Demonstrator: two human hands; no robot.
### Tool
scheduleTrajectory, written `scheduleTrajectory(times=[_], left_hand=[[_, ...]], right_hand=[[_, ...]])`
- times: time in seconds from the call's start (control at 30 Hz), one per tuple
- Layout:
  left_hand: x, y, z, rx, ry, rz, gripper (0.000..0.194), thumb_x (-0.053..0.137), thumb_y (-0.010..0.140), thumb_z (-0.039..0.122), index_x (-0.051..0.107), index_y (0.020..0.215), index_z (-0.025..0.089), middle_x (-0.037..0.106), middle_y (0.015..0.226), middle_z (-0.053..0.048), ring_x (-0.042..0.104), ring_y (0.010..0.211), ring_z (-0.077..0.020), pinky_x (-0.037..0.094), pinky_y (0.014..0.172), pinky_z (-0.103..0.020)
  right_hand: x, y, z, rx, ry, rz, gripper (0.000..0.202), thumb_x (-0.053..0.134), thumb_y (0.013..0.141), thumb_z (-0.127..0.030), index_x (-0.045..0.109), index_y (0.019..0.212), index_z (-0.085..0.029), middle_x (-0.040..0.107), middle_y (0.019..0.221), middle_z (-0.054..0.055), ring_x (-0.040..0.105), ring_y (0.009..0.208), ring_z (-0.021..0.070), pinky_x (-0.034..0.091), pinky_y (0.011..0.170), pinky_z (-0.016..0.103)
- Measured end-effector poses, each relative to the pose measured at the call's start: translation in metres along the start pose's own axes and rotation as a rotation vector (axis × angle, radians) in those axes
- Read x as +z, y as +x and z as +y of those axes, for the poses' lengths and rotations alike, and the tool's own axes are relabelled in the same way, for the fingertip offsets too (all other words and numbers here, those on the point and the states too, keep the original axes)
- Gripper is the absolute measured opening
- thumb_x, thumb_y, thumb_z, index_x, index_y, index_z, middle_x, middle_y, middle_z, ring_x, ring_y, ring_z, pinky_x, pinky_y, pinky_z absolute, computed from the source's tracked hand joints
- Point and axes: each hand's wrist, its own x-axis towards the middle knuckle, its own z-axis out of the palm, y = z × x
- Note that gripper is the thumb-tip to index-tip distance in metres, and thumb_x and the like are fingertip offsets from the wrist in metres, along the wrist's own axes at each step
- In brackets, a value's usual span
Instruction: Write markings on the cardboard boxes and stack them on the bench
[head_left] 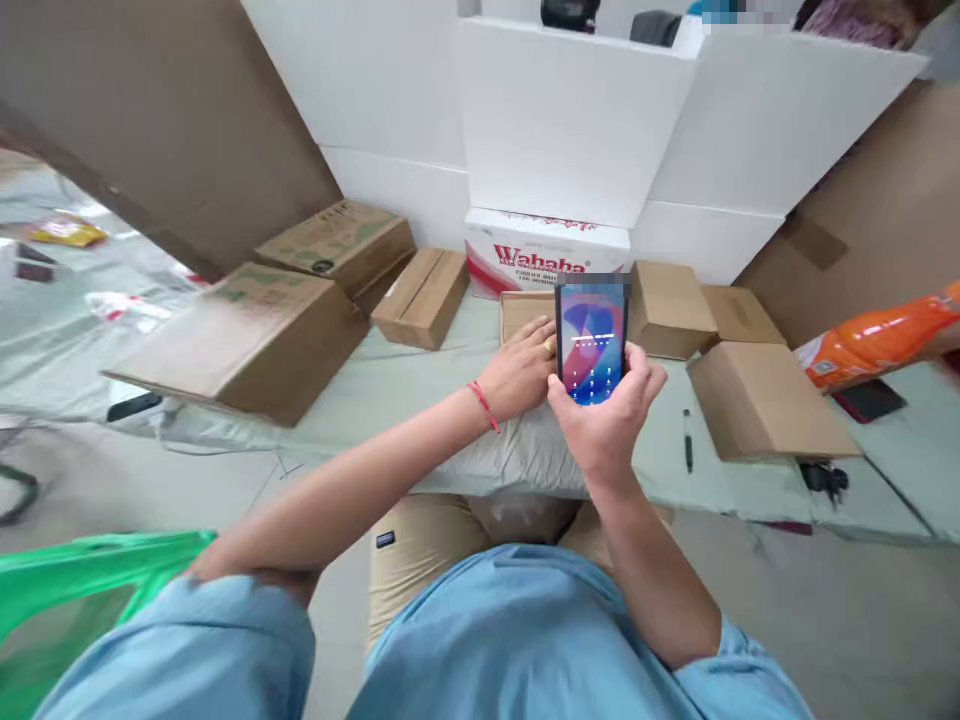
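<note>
The phone (pixel 592 348) in the right hand (pixel 606 425) has a smooth, glossy screen. Beyond and left of the left hand (pixel 523 372), the small carton (pixel 421 298) is matt brown cardboard. Wrinkled cloth (pixel 412 385) spreads below both; far right of the right hand, the orange package (pixel 885 342) is shiny plastic.

Left hand (pixel 521 368) flattened, palm down; right hand (pixel 604 425) raised, gripping.
</note>
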Motion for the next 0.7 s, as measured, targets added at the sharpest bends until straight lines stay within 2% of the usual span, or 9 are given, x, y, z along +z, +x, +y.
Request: scheduleTrajectory(times=[0.23,0.33,0.43,0.53,0.63,0.7], left_hand=[[-0.001,-0.004,0.002,-0.014,-0.001,-0.013,0.028,0.062,0.101,0.022,0.08,0.123,0.018,0.069,0.148,-0.014,0.05,0.154,-0.031,0.035,0.133,-0.051],[-0.005,-0.006,0.002,-0.007,0.048,-0.012,0.035,0.059,0.102,0.019,0.075,0.133,0.015,0.064,0.154,-0.016,0.05,0.154,-0.0318,0.035,0.133,-0.052],[-0.009,-0.01,0.001,-0.009,0.068,0.007,0.043,0.054,0.104,0.015,0.066,0.145,0.013,0.058,0.16,-0.018,0.051,0.153,-0.0327,0.037,0.13,-0.055],[-0.01,-0.017,0.001,-0.008,0.06,0.025,0.044,0.053,0.104,0.015,0.064,0.146,0.014,0.057,0.161,-0.018,0.051,0.154,-0.0326,0.037,0.129,-0.056],[-0.007,-0.03,0.003,0.012,0.049,0.048,0.042,0.053,0.104,0.014,0.064,0.145,0.014,0.058,0.161,-0.016,0.052,0.153,-0.0319,0.037,0.13,-0.055],[-0.005,-0.045,0.005,0.036,0.03,0.065,0.041,0.053,0.103,0.011,0.065,0.142,0.016,0.059,0.161,-0.014,0.052,0.153,-0.0305,0.036,0.131,-0.055]], right_hand=[[-0.004,-0.002,-0.003,-0.006,0.006,-0.011,0.079,0.08,0.075,-0.046,0.042,0.141,-0.023,0.048,0.129,0.014,0.057,0.123,0.0337,0.059,0.099,0.054],[-0.009,-0.001,0.004,0.002,0.015,-0.019,0.08,0.081,0.075,-0.048,0.043,0.141,-0.023,0.048,0.13,0.013,0.057,0.123,0.0335,0.057,0.102,0.055],[-0.017,-0.004,0.031,0.062,-0.015,-0.044,0.081,0.081,0.073,-0.054,0.047,0.138,-0.022,0.05,0.127,0.013,0.058,0.119,0.0333,0.054,0.105,0.056],[-0.03,-0.015,0.072,0.207,-0.114,-0.128,0.079,0.081,0.071,-0.056,0.052,0.134,-0.018,0.053,0.123,0.014,0.058,0.115,0.0338,0.052,0.104,0.054],[-0.044,-0.039,0.109,0.33,-0.239,-0.327,0.08,0.082,0.069,-0.056,0.055,0.133,-0.016,0.053,0.122,0.016,0.059,0.109,0.0347,0.053,0.099,0.052],[-0.054,-0.061,0.123,0.312,-0.303,-0.486,0.079,0.083,0.069,-0.052,0.057,0.133,-0.014,0.054,0.117,0.016,0.058,0.108,0.0359,0.053,0.098,0.053]])
